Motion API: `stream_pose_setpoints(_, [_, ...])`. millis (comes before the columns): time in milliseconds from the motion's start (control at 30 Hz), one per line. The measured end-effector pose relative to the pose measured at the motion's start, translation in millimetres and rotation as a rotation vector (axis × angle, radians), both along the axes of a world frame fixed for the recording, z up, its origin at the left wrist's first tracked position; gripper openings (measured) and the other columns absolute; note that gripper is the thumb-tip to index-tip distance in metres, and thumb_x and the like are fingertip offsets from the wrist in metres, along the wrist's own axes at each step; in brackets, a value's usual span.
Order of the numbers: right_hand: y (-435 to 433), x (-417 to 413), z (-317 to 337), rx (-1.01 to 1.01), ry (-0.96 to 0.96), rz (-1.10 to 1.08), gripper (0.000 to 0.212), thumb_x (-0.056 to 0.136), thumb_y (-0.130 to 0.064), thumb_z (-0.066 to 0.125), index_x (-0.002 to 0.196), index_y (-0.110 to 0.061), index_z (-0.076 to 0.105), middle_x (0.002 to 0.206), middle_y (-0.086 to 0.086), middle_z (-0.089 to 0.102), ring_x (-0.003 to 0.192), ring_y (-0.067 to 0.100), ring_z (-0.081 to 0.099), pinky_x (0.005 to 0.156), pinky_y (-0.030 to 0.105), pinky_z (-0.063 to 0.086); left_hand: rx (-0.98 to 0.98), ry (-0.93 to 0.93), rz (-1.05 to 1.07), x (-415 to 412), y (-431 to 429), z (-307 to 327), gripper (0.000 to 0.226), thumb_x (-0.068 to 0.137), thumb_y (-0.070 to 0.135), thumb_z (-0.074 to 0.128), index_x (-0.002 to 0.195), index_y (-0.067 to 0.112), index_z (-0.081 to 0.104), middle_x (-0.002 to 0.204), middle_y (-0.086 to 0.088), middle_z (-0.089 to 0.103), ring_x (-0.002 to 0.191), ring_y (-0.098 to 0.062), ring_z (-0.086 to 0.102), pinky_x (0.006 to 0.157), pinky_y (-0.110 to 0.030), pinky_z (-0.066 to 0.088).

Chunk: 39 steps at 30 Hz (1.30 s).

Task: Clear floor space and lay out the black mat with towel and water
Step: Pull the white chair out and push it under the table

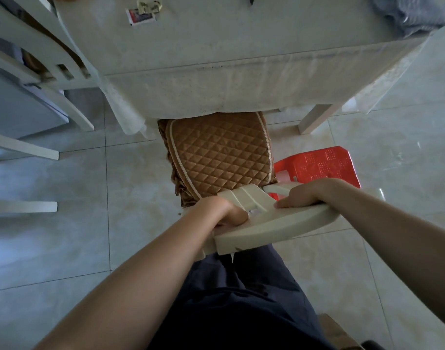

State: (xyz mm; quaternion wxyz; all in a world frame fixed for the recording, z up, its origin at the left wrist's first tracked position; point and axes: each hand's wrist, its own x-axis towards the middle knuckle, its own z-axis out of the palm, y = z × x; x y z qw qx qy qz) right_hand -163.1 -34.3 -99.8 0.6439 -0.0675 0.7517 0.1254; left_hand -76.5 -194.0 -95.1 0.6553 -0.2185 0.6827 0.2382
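A cream chair [274, 227] with a quilted brown seat cushion [220, 154] stands in front of me, its seat partly tucked under the table [229, 79]. My left hand [222, 210] grips the left part of the chair's backrest. My right hand [306, 194] grips the top rail further right. No black mat, towel or water bottle is in view.
A red plastic stool [322, 165] sits on the tiled floor right of the chair. Another cream chair [26, 54] stands at the table's left side. A small packet [141, 15] and grey cloth [408, 13] lie on the table. Open tiles lie left and right.
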Motion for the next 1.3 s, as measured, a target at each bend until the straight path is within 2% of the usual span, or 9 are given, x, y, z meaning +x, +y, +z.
stream_pose_setpoints(67, [1.3, -4.9, 2.8, -0.007, -0.009, 0.013, 0.065, 0.094, -0.062, 0.03, 0.132, -0.015, 0.052, 0.136, 0.005, 0.051, 0.122, 0.021, 0.051, 0.103, 0.034, 0.034, -0.014, -0.026, -0.02, -8.3, -0.8, 1.2, 0.081, 0.092, 0.061, 0.03, 0.151, 0.007, 0.015, 0.145, -0.021, 0.038, 0.124, -0.036, 0.047, 0.105, -0.042, 0.038])
stream_pose_setpoints(267, [-9.3, -26.3, 12.6, -0.038, -0.002, 0.071, 0.071, 0.092, -0.066, 0.03, 0.137, -0.014, 0.047, 0.146, 0.005, 0.043, 0.124, 0.022, 0.048, 0.105, 0.036, 0.032, -0.052, 0.017, -0.052, -32.2, -18.6, 8.9, 0.077, 0.092, 0.058, 0.036, 0.151, 0.009, 0.021, 0.144, -0.015, 0.041, 0.117, -0.03, 0.05, 0.09, -0.039, 0.04])
stream_pose_setpoints(433, [-20.8, -48.5, 20.1, -0.037, -0.053, 0.035, 0.076, 0.091, -0.066, 0.034, 0.145, -0.011, 0.036, 0.143, 0.006, 0.048, 0.126, 0.023, 0.051, 0.091, 0.031, 0.039, -0.047, 0.019, -0.031, -52.2, -30.4, 12.7, 0.08, 0.089, 0.061, 0.044, 0.149, 0.012, 0.026, 0.14, -0.014, 0.047, 0.112, -0.028, 0.054, 0.09, -0.039, 0.044])
stream_pose_setpoints(667, [-26.7, -32.7, 6.6, -0.075, -0.094, 0.167, 0.071, 0.097, -0.058, 0.024, 0.149, -0.009, 0.027, 0.153, 0.01, 0.033, 0.134, 0.028, 0.042, 0.11, 0.038, 0.035, -0.077, -0.038, -0.084, -41.8, -34.4, -0.8, 0.076, 0.092, 0.061, 0.039, 0.148, 0.009, 0.03, 0.144, -0.013, 0.044, 0.121, -0.03, 0.053, 0.085, -0.035, 0.042])
stream_pose_setpoints(767, [-30.9, -27.4, -5.8, -0.061, -0.166, 0.085, 0.071, 0.097, -0.057, 0.027, 0.149, -0.009, 0.025, 0.151, 0.011, 0.034, 0.132, 0.03, 0.043, 0.11, 0.042, 0.036, -0.067, -0.069, -0.092, -36.2, -41.6, -6.6, 0.076, 0.091, 0.064, 0.039, 0.142, 0.008, 0.04, 0.137, -0.013, 0.05, 0.117, -0.03, 0.054, 0.088, -0.034, 0.042])
stream_pose_setpoints(867, [-39.3, -29.9, -13.1, -0.033, -0.208, 0.048, 0.075, 0.094, -0.061, 0.033, 0.151, -0.014, 0.022, 0.152, 0.01, 0.033, 0.134, 0.031, 0.041, 0.111, 0.045, 0.035, -0.035, -0.087, -0.09, -38.4, -51.2, -10.4, 0.072, 0.091, 0.064, 0.04, 0.134, 0.008, 0.051, 0.119, -0.009, 0.055, 0.101, -0.026, 0.055, 0.085, -0.034, 0.042])
stream_pose_setpoints(1067, [-54.1, -50.1, -16.7, 0.012, -0.207, 0.066, 0.085, 0.086, -0.069, 0.039, 0.149, -0.015, 0.027, 0.151, 0.014, 0.036, 0.133, 0.035, 0.042, 0.106, 0.047, 0.038, 0.011, -0.043, -0.126, -59.6, -65.7, -10.2, 0.061, 0.094, 0.058, 0.04, 0.127, 0.009, 0.054, 0.096, -0.004, 0.056, 0.082, -0.02, 0.055, 0.078, -0.033, 0.042])
stream_pose_setpoints(1233, [-71.8, -75.6, -5.8, 0.012, -0.121, 0.104, 0.082, 0.09, -0.068, 0.032, 0.148, -0.011, 0.031, 0.148, 0.01, 0.04, 0.13, 0.03, 0.046, 0.103, 0.04, 0.039, 0.035, -0.035, -0.135, -88.0, -78.0, -5.5, 0.063, 0.095, 0.057, 0.038, 0.13, 0.007, 0.052, 0.123, -0.011, 0.056, 0.096, -0.024, 0.052, 0.081, -0.033, 0.04])
stream_pose_setpoints(1300, [-81.4, -87.2, 0.2, -0.005, -0.099, 0.113, 0.077, 0.093, -0.064, 0.029, 0.147, -0.009, 0.031, 0.149, 0.01, 0.038, 0.13, 0.029, 0.046, 0.101, 0.039, 0.039, 0.036, -0.028, -0.138, -102.5, -87.4, -2.4, 0.062, 0.095, 0.057, 0.039, 0.13, 0.008, 0.052, 0.117, -0.009, 0.055, 0.096, -0.023, 0.052, 0.081, -0.033, 0.04])
